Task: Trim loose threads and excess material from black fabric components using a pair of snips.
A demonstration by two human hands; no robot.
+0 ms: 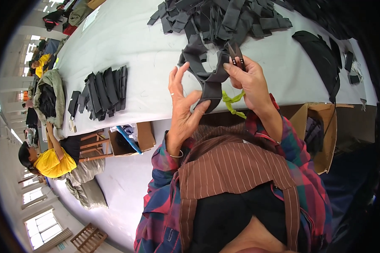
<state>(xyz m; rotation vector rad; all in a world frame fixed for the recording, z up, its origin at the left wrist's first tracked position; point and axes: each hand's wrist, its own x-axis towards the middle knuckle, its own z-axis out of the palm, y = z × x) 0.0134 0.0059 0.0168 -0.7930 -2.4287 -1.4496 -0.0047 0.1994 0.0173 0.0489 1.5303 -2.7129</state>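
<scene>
Across the white tabletop (pixel 150 50) lie a heap of dark fabric (pixel 223 19) at twelve o'clock and folded strips (pixel 107 90) at ten, while just nearer than the heap the left hand (pixel 183 107), outer fingers spread, pinches a looped dark band (pixel 211 90) whose right edge the right hand (pixel 253 82), at two, grips together with black snips (pixel 237 59).

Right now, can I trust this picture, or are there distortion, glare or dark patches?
Head view: fisheye bends the white table's edges; the lower-left window glares white; the lower right sinks into shadow, hiding detail; left hand, right hand and snips look reasonably sharp.
</scene>
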